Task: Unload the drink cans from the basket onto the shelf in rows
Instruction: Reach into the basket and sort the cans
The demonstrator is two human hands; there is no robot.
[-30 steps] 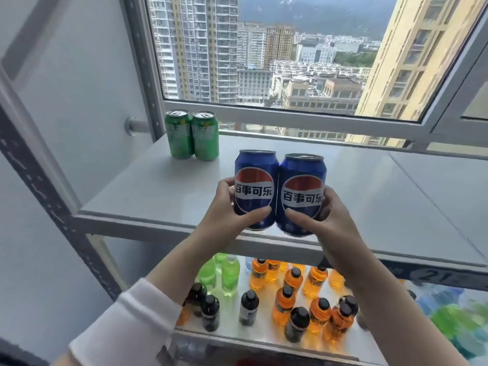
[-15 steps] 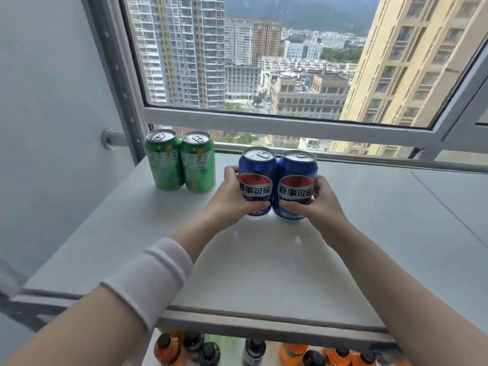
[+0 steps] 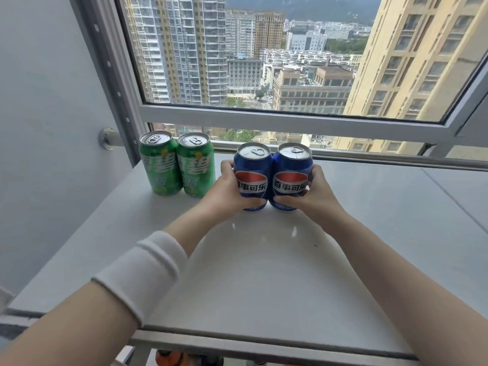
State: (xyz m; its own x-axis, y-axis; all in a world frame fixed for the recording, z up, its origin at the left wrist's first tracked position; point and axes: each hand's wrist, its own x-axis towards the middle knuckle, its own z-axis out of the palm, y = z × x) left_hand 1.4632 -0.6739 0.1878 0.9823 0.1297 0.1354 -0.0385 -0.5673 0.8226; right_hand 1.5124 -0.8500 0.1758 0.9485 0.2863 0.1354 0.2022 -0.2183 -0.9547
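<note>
Two blue cola cans stand side by side at the back of the white shelf top (image 3: 264, 273). My left hand (image 3: 227, 191) grips the left blue can (image 3: 253, 170). The right blue can (image 3: 291, 170) is gripped by my right hand (image 3: 314, 194). Both cans are upright and touch each other, their bases on or just at the shelf. Two green soda cans (image 3: 161, 165) (image 3: 196, 165) stand in a pair to their left, near the window. The basket is out of view.
A window frame (image 3: 264, 120) runs along the back of the shelf, and a grey wall with a metal knob (image 3: 107, 138) closes the left side. Bare shelf surface stretches to the right (image 3: 396, 207). An orange bottle cap (image 3: 166, 356) shows below the front edge.
Both hands carried the two blue cans from the shelf's front edge to the back, beside the green cans. My head moved closer over the shelf.
</note>
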